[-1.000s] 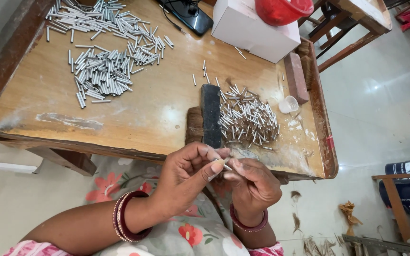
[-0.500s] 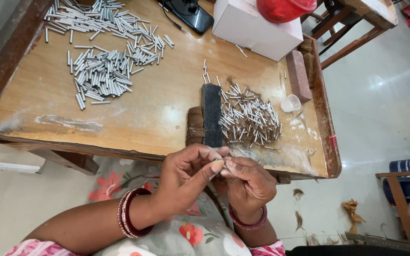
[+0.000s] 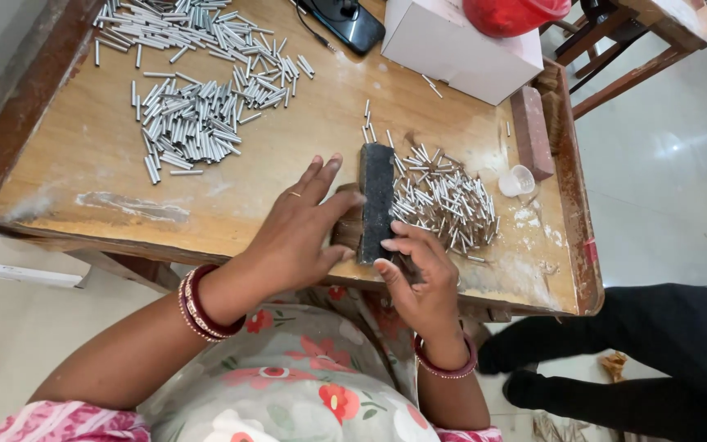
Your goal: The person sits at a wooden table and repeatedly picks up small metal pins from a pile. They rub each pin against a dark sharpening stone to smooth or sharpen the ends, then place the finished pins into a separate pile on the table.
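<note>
Between both hands (image 3: 296, 233) (image 3: 419, 274), dark block (image 3: 376, 196) upright, long axis pointing away.

Red bangles (image 3: 202, 304), floral pink sleeves (image 3: 67, 421)

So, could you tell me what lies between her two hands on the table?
In the head view, an upright dark block stands between left hand and right hand.

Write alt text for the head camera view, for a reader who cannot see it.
Both hands rest at the near edge of a wooden table: the left hand flat beside a dark upright block, the right hand touching its near end. Short metal rods lie piled right of the block and at far left.
</note>
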